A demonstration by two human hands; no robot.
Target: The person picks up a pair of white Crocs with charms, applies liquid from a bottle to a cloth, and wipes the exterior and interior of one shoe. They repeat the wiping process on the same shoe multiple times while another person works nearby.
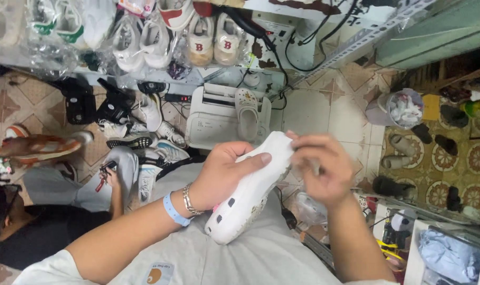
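My left hand (224, 174) grips a white clog (250, 195) around its middle, holding it tilted in front of my chest with the sole side up. The clog has dark holes along its side and small charms near the lower edge. My right hand (322, 169) is at the clog's upper end, fingers curled and pressed against the toe; whatever they pinch is blurred. A blue band and a metal bracelet (182, 203) circle my left wrist.
A white machine (216, 113) on the floor carries another white clog (247, 111). Wrapped sneakers (145, 39) fill a shelf above. Another person (44, 211) sits at the left among shoes. A bin (398, 108) and slippers (401, 145) lie at the right.
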